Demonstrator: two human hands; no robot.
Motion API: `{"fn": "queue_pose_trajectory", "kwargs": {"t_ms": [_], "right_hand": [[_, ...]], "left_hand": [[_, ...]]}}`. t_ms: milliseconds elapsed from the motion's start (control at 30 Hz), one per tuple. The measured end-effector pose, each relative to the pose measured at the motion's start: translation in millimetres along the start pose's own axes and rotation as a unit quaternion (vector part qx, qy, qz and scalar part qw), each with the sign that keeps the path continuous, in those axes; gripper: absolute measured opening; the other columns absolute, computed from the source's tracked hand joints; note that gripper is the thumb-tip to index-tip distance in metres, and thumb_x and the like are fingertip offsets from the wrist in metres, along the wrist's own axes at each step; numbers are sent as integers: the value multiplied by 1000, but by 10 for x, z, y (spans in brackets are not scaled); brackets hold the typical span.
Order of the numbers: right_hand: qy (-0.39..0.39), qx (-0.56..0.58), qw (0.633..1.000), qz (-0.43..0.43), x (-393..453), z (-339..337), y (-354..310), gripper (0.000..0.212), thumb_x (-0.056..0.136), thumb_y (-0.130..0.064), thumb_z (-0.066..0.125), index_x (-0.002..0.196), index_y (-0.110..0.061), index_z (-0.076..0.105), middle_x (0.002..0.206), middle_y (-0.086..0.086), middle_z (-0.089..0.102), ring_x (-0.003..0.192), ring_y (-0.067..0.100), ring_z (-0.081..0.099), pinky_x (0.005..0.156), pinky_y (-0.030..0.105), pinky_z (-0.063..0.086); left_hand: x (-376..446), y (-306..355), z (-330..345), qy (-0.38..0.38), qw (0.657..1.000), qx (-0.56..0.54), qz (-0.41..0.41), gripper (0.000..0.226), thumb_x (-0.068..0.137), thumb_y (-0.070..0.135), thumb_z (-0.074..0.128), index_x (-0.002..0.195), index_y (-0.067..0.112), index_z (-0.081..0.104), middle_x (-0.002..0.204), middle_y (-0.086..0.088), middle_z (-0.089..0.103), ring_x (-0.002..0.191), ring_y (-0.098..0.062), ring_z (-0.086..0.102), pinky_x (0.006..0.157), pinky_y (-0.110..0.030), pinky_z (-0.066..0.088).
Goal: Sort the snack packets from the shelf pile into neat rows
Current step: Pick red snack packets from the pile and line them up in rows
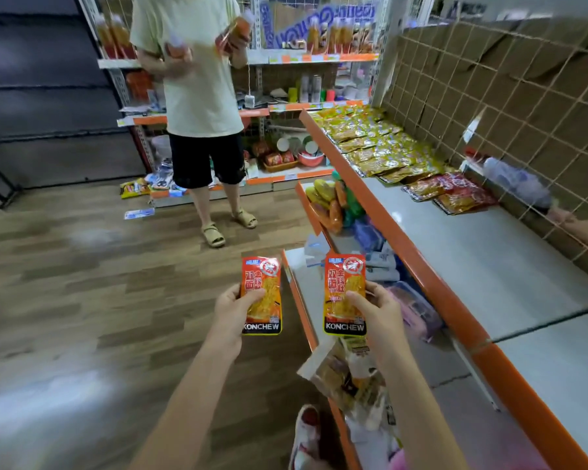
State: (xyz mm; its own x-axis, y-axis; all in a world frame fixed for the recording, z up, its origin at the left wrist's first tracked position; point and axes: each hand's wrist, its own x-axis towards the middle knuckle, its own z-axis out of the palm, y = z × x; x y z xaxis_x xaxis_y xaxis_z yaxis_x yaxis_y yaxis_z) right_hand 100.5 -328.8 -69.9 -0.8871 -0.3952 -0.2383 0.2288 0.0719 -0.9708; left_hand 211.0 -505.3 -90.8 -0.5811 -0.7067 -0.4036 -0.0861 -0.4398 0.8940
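Your left hand (233, 308) grips one orange snack packet (262, 295), fingers curled, your right hand (377, 308) pinches another packet (344, 293), both upright, beside the shelf (489, 266)

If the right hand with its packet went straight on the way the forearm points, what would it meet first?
Probably the orange front edge of the upper shelf: the right hand with its red packet points up-frame and slightly left, over the lower shelf's clutter. Depth is unclear, so it might pass beneath.
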Motion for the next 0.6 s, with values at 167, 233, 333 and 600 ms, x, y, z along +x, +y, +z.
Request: {"fn": "queue_pose_trajectory", "kwargs": {"t_ms": [167, 233, 333, 600], "right_hand": [[37, 47, 998, -4, 649, -21, -129, 22, 87, -14, 65, 108, -17, 58, 96, 0, 69, 88, 18, 67, 73, 30, 54], [64, 64, 996, -16, 977, -103, -204, 20, 86, -11, 66, 104, -16, 61, 91, 0, 70, 85, 19, 68, 73, 33, 54], [112, 118, 986, -23, 1485, -269, -371, 21, 85, -7, 66, 105, -13, 62, 87, 3, 72, 79, 22, 70, 68, 38, 54], [261, 152, 950, -84, 2410, -877, -798, 21, 88, 6, 56, 94, -13, 54, 78, 1, 65, 52, -3, 62, 50, 11, 48]], "left_hand": [[668, 159, 420, -36, 999, 20, -5, 19, 84, 5, 64, 103, 8, 63, 87, -11, 71, 71, -23, 67, 61, -29, 50], [956, 261, 683, -58, 997, 44, -2, 18, 84, 7, 64, 103, 9, 63, 88, -9, 71, 70, -21, 68, 57, -26, 50], [1397, 498, 1179, -114, 989, 94, 23, 17, 86, 6, 62, 103, 6, 64, 82, -6, 72, 63, -16, 69, 53, -23, 51], [2256, 999, 2611, -265, 941, 200, 64, 15, 87, 8, 62, 102, 7, 64, 95, -15, 71, 86, -36, 67, 86, -52, 52]]}}
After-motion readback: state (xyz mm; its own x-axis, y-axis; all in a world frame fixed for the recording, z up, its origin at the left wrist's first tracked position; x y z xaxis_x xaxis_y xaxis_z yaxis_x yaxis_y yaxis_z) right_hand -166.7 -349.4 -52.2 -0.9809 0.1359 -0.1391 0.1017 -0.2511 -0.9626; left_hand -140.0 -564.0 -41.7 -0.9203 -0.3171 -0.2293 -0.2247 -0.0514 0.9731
